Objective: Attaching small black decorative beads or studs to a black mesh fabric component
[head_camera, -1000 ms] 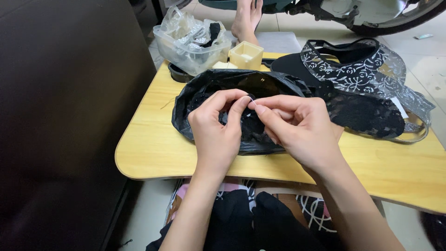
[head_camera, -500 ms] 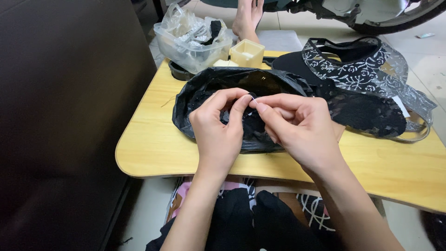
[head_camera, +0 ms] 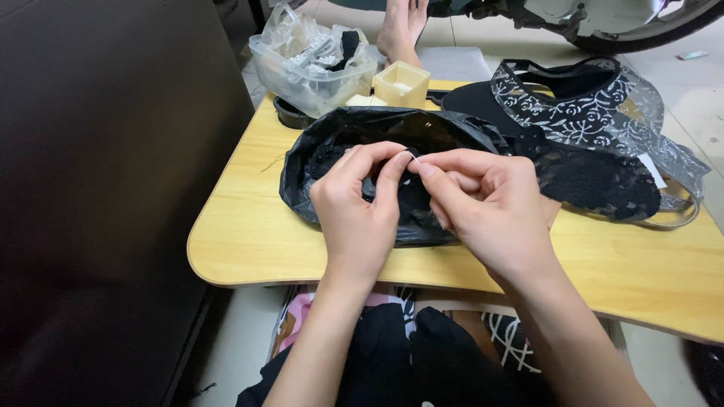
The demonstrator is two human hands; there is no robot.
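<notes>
My left hand (head_camera: 360,205) and my right hand (head_camera: 489,205) meet fingertip to fingertip over a black plastic bag (head_camera: 339,136) lying open on a small wooden lap table (head_camera: 249,234). Both pinch a tiny black piece (head_camera: 407,160) with a thin pale thread or pin at its top. The bag holds black lace pieces, mostly hidden behind my hands. To the right lies a black lace shoe upper (head_camera: 596,177), touching the bag's edge.
A clear plastic tub (head_camera: 313,64) of crumpled wrappers and a small yellow box (head_camera: 401,83) stand at the table's far edge. A floral black-and-clear shoe part (head_camera: 581,102) lies at back right. A dark sofa side (head_camera: 98,188) rises on the left. Another person's foot (head_camera: 400,30) rests beyond the table.
Both hands stay over the bag with only slight finger movement; the pinch point has barely shifted.
</notes>
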